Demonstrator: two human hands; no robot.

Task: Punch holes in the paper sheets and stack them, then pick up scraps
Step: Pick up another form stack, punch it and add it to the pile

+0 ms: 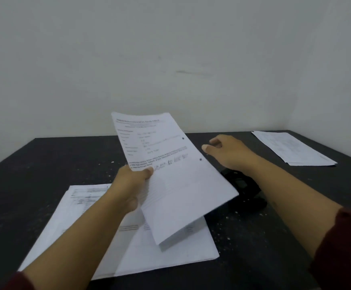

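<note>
**A:** ok so what's going on at the desk?

**B:** Person's got a small bundle of printed sheets (176,174) lifted off the black table (45,160), tilted up toward the wall. The left hand (131,185) grips it at the left edge, thumb on top, fingers curled underneath. Two punched holes show along the right edge of the top page.

**A:** and the other hand?

**B:** The right hand (229,152) hangs over the table just right of the bundle, fingers loosely bent, holding nothing, not touching the paper.

**A:** where's the punch?

**B:** The black hole punch (243,187) sits on the table under the right forearm, partly hidden by the bundle's corner.

**A:** other paper?

**B:** A fanned-out pile of sheets (160,254) lies flat below the left arm, near the front edge. A second pile (293,149) lies in the far right corner, well apart. Little white specks (229,227) are scattered over the tabletop around the punch, too small to say much more. Dark red sleeves on both arms.
</note>
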